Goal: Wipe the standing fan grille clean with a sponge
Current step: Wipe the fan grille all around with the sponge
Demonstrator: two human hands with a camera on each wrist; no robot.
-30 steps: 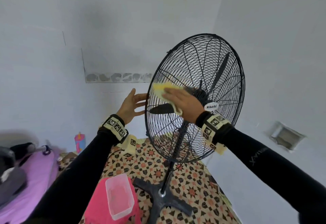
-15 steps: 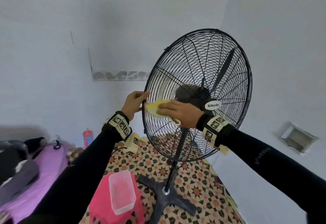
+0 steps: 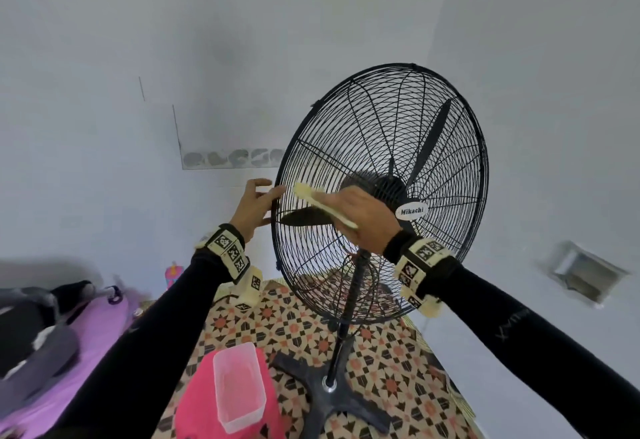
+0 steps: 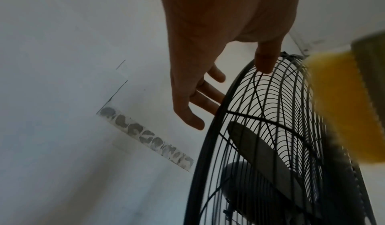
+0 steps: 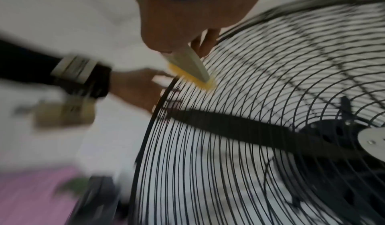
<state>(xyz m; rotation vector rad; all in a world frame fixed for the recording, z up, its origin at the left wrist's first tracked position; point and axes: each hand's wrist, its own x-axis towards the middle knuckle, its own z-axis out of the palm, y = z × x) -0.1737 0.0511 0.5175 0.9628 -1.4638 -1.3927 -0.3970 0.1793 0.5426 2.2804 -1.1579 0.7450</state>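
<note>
Purple bedding (image 3: 100,321) lies at the far left of the head view, with a pink stool (image 3: 197,400) and a clear plastic tub (image 3: 239,386) on it lower down, all well apart from the work. Next comes the left hand (image 3: 254,208), fingers spread and relaxed: the thumb lies against the front wires near the rim while the other fingers reach behind the rim, steadying the fan grille (image 3: 381,193) at its left edge without closing round it. Just right of that hand is the yellow sponge (image 3: 320,205), held between the thumb and fingers of the right hand (image 3: 363,220) and laid flat against the front wires, its long side slanting from upper left to lower right. The sponge's free end points toward the left rim, so the unwiped wires ahead of it run outward toward the left hand; most of the grille lies up and to the right, past the hub badge (image 3: 410,212). My guess is that the right hand alone has reach for that span.

Fingers under the sponge are hidden. Motion smears the right wrist view, so any dust on the wires cannot be made out.
</note>
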